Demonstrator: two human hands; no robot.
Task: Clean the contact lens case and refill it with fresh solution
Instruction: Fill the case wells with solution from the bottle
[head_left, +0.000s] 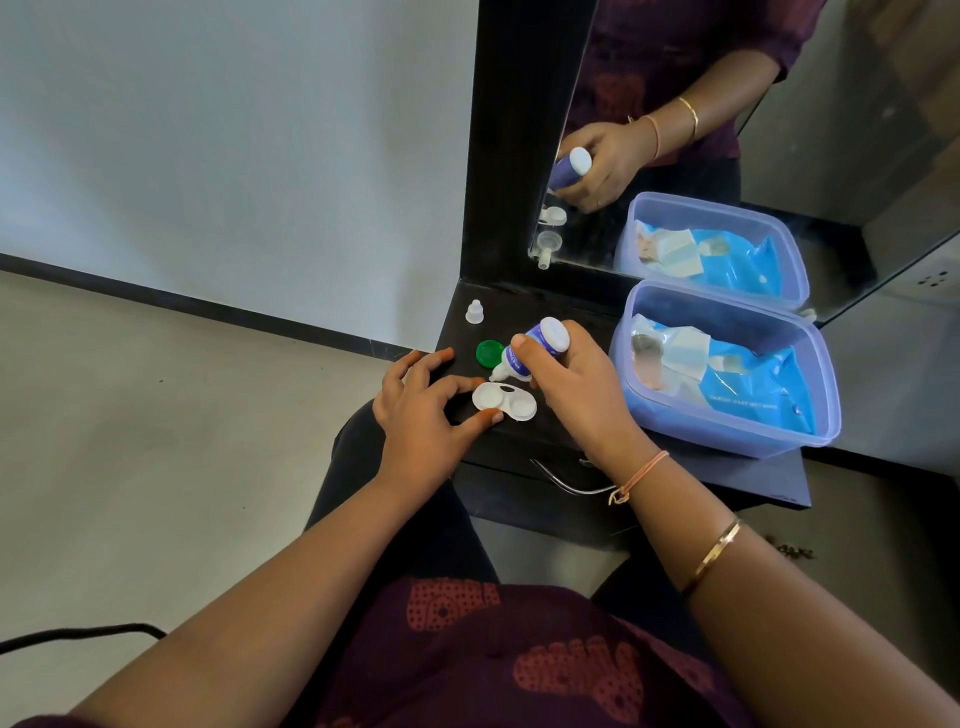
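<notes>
A white two-well contact lens case lies uncapped on the black shelf. My left hand pinches its left end between thumb and forefinger. My right hand grips a small blue-and-white solution bottle, tipped upside down with its nozzle just above the case's far edge. A green case cap lies behind the case. The bottle's clear cap stands further back near the mirror frame.
A translucent lilac plastic tub holding a blue wet-wipe pack sits at the right of the shelf. A mirror behind reflects the hand, bottle and tub. A metal drawer handle shows below the shelf edge.
</notes>
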